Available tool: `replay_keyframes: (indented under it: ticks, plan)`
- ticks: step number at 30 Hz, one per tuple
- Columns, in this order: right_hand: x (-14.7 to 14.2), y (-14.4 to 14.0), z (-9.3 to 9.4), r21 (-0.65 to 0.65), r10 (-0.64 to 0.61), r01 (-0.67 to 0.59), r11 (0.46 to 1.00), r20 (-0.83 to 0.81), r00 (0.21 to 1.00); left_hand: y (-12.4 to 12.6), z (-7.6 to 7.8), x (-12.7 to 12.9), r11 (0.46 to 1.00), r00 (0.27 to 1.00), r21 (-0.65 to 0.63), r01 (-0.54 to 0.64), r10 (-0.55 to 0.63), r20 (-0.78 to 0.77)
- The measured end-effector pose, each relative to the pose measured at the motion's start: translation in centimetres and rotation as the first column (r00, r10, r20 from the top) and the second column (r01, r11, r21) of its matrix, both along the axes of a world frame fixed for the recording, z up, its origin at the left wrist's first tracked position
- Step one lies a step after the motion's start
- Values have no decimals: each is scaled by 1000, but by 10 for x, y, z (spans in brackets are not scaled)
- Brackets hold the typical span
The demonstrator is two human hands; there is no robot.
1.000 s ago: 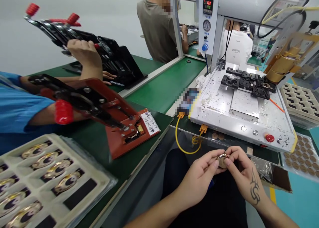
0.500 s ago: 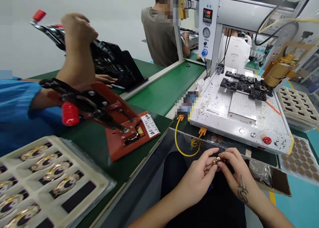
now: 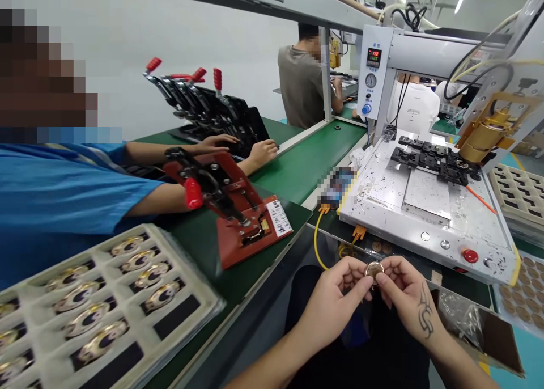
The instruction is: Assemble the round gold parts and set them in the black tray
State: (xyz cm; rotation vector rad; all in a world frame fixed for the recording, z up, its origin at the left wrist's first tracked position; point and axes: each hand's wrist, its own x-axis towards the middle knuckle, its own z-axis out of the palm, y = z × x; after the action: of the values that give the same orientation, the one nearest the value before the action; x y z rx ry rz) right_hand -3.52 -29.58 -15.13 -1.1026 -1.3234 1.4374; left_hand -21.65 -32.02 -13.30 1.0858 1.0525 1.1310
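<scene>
Over my lap, my left hand [image 3: 335,304] and my right hand [image 3: 406,298] pinch one small round gold-rimmed part [image 3: 374,270] between their fingertips. The part sits just below the front edge of a white dispensing machine's bed [image 3: 429,207]. A red toggle-clamp fixture [image 3: 232,207] stands on the green belt to the left, apart from my hands.
A white tray [image 3: 127,298] of gold oval parts lies at the lower left. A co-worker in a blue sleeve [image 3: 72,190] rests both hands by several black clamp fixtures [image 3: 212,111]. Brown discs [image 3: 521,298] and an empty tray [image 3: 516,193] sit on the right. An open cardboard box [image 3: 484,332] is near my right wrist.
The view has swung so the whole scene sits further right. The co-worker's raised arm has come down to the black fixtures. My hands still pinch the round part, slightly turned.
</scene>
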Motion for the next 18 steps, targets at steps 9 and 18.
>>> replay_keyframes:
  ticks: [9, 18]
  plan:
    - [7, 25, 18, 606, 152, -452, 655, 480, 864, -5, 16, -18, 994, 980, 86, -68, 83, -180]
    - [-28, 49, 36, 746, 48, -360, 561, 404, 914, 5, 106, -120, 762, 680, 644, -64, 506, -531]
